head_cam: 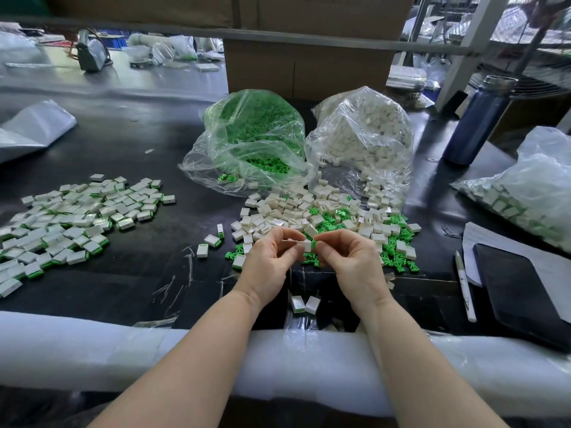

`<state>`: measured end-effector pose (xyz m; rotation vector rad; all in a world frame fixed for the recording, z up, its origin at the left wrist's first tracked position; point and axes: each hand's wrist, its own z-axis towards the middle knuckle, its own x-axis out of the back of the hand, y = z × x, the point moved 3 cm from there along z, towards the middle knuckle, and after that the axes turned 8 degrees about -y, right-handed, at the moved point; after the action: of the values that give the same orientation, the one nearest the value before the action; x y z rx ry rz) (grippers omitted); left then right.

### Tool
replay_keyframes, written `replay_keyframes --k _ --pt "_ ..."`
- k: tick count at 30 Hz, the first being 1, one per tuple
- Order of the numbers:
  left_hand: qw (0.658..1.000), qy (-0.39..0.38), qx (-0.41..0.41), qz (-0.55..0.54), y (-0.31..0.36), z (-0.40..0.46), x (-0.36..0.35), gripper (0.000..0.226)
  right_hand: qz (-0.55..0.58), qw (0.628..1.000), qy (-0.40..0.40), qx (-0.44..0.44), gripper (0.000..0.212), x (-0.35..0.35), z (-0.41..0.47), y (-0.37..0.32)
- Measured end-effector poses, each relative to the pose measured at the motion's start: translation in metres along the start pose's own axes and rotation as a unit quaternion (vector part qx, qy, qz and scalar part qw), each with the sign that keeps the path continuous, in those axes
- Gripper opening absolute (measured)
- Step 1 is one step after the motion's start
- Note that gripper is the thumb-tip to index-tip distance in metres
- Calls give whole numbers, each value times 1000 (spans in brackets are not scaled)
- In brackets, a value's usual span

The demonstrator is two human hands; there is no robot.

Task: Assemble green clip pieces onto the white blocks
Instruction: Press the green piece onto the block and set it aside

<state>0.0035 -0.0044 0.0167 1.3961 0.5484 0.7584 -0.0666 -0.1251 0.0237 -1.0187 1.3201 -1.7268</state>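
Observation:
My left hand point(268, 259) pinches a small white block point(304, 244) just above the black table. My right hand point(349, 257) pinches a green clip piece point(314, 244) that meets the block's right end. Behind my hands lies a mixed heap of loose white blocks point(309, 208) and green clips point(398, 257). A wide spread of finished blocks with green edges point(71, 220) covers the table's left side. Two more finished blocks point(304, 304) lie between my wrists.
An open clear bag of green clips point(250, 137) and a clear bag of white blocks point(361, 134) stand at the back. A bag of finished pieces point(525, 196), a blue bottle point(475, 122), a dark tablet point(522, 288) and a white pen point(465, 288) are at right. White foam point(92, 350) pads the near edge.

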Motion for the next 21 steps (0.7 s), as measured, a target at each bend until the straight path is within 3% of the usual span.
replay_keyframes --k 12,21 --pt "1000 -17 1 3 2 -2 -1 10 -61 998 -10 29 9 -3 -2 -3" --pt "999 -8 8 30 2 -1 -1 14 -19 999 -26 9 21 -4 -1 0"
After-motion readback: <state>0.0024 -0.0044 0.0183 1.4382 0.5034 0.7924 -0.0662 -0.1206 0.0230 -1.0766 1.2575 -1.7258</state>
